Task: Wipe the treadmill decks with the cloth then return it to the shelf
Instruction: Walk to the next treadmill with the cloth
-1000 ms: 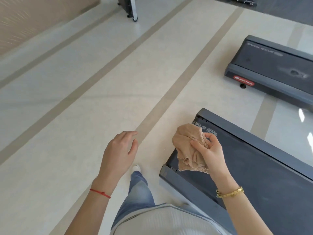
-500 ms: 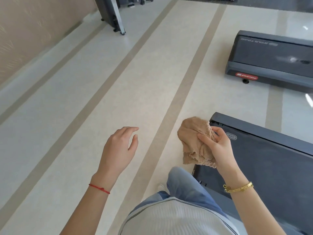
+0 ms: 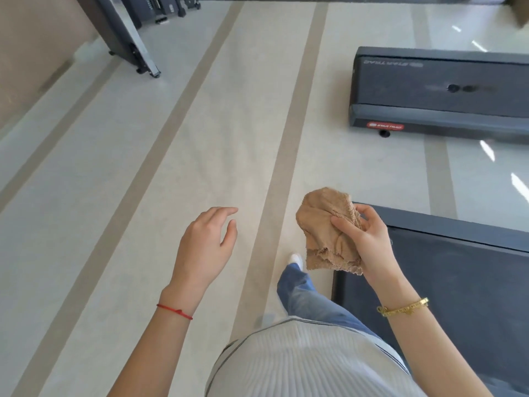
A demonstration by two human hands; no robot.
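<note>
Pale striped floor [image 3: 200, 138] carries two treadmill decks: near deck [image 3: 458, 282], far deck [image 3: 440, 87]. Right hand [image 3: 369, 242] pinches the bunched cloth [image 3: 323, 230] above the near deck's end edge; left hand [image 3: 206, 245] hangs loose-fingered, holding nothing. Judged between decks or shelf-bound; no shelf visible.

A cloth [image 3: 329, 230] is held bunched in the right hand [image 3: 367, 239], above the near left corner of a treadmill deck [image 3: 458, 282] that lies on the floor [image 3: 143, 196] to the right. A second treadmill deck [image 3: 440, 90] is set farther ahead on the right, well apart from the first. The left hand [image 3: 204, 247] is held out over the floor, left of the cloth and apart from it. A foot [image 3: 295, 259] is placed on the floor between the hands, just beside the near deck. A machine frame [image 3: 134, 41] stands far ahead on the left, near the wall [image 3: 34, 53].
</note>
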